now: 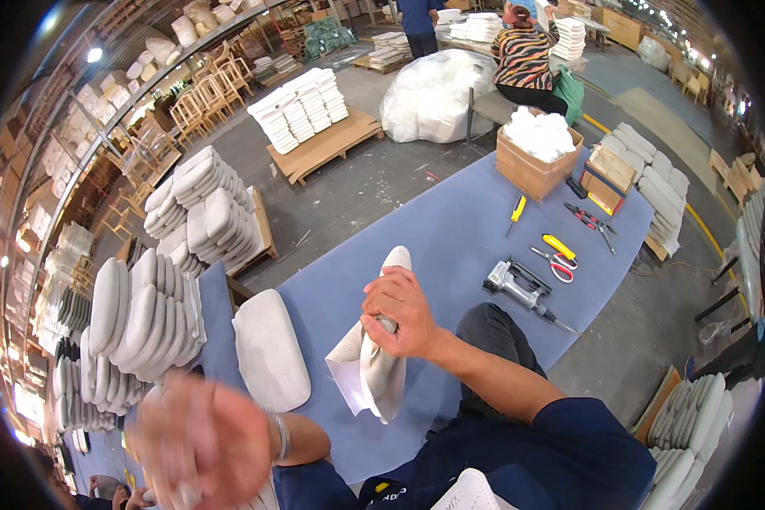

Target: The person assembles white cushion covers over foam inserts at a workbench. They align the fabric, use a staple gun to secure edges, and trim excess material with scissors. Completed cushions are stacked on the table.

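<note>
My right hand (pixel 402 312) grips a beige fabric-covered seat pad (pixel 374 357) by its middle and holds it on edge above the blue table (pixel 450 229). Loose fabric hangs at the pad's lower end. My left hand (pixel 204 438) is raised close to the camera at the lower left, blurred, with a bracelet on the wrist; whether it holds anything is unclear. A finished light grey seat cushion (pixel 269 348) lies flat on the table just left of the held pad.
A pneumatic staple gun (pixel 518 285), scissors (pixel 555 265), pliers (pixel 591 219) and a yellow screwdriver (pixel 516 210) lie on the table's right part. A cardboard box of white stuffing (pixel 535 149) stands at its far end. Stacked cushions (pixel 140 319) fill the left; a person in a striped top (pixel 527 55) sits beyond.
</note>
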`<state>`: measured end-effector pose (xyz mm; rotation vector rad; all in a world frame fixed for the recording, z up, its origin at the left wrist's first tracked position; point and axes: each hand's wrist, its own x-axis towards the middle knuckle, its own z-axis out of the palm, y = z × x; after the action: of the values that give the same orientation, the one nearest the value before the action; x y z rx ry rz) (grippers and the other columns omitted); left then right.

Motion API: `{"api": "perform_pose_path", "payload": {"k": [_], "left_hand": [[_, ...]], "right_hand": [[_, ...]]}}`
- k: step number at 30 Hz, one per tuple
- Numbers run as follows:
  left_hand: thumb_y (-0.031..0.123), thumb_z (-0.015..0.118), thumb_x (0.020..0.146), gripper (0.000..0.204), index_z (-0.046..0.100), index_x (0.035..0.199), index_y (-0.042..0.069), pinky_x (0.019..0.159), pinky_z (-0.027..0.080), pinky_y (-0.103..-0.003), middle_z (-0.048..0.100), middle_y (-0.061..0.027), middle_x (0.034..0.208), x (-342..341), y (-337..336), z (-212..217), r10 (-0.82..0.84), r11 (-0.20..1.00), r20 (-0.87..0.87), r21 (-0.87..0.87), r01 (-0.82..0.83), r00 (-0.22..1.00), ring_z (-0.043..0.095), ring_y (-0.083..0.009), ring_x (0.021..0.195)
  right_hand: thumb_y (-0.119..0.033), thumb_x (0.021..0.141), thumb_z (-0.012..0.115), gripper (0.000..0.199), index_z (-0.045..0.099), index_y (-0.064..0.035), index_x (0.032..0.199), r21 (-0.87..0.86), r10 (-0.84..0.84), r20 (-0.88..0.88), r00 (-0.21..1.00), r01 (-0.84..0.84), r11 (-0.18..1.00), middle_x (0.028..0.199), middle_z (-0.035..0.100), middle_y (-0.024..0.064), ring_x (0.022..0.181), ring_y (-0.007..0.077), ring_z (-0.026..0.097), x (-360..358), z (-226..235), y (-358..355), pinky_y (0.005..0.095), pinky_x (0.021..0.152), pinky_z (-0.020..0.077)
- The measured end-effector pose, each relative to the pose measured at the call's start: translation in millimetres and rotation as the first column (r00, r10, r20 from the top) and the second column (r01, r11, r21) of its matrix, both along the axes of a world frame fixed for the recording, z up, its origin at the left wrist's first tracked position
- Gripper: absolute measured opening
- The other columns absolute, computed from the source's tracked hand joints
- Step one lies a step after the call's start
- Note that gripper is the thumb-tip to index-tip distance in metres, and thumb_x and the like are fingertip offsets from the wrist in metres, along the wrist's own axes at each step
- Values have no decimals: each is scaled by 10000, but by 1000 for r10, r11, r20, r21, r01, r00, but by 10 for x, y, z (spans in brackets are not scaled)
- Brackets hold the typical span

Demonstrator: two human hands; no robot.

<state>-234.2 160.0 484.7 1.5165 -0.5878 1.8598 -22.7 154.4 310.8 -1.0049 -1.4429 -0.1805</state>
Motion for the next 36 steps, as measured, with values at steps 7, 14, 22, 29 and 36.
{"api": "perform_pose_path", "payload": {"k": [7, 14, 22, 29, 36], "left_hand": [[63, 680, 926, 498, 576, 1413, 64, 692, 540, -192, 646, -62, 1317, 35, -489, 334, -31, 818, 157, 571, -65, 987, 563, -120, 1278], [-56, 578, 896, 613, 457, 1492, 21, 611, 482, -211, 537, -37, 1208, 182, -599, 447, -194, 782, 237, 623, 4, 952, 533, -104, 1028], [1, 667, 918, 412, 652, 1328, 37, 691, 537, -179, 654, -51, 1354, 73, -675, 396, 145, 796, 332, 521, -309, 932, 601, -145, 1279], [-83, 672, 865, 505, 629, 1360, 6, 639, 527, -162, 640, -77, 1414, 115, -670, 447, -55, 821, 280, 559, -116, 958, 640, -124, 1245], [-167, 644, 818, 533, 605, 1322, 2, 587, 510, -168, 692, 4, 1220, 12, -672, 487, 4, 835, 100, 548, -58, 995, 685, -28, 956]], "right_hand": [[-104, 766, 750, 107, 649, -131, 791, -8, -50, -7, 999, 50, 999, 873, 649, 19, 965, 235, 665, 96, -74, -146, 481, 1056, 418], [-103, 770, 741, 102, 649, -143, 785, -7, -36, 4, 999, 36, 999, 850, 656, -9, 970, 218, 669, 55, -20, -249, 474, 1063, 415], [-92, 760, 737, 107, 645, -141, 781, 2, -58, -2, 998, 58, 998, 840, 653, -9, 962, 222, 671, 110, -78, -318, 468, 1056, 420], [-84, 747, 734, 110, 641, -136, 772, 4, -44, 9, 999, 44, 999, 832, 647, -1, 955, 221, 672, 90, -69, -351, 466, 1050, 422], [-84, 743, 734, 110, 641, -137, 767, 3, -66, 18, 998, 66, 998, 835, 651, -4, 951, 214, 671, 104, -82, -395, 463, 1046, 419]]}}
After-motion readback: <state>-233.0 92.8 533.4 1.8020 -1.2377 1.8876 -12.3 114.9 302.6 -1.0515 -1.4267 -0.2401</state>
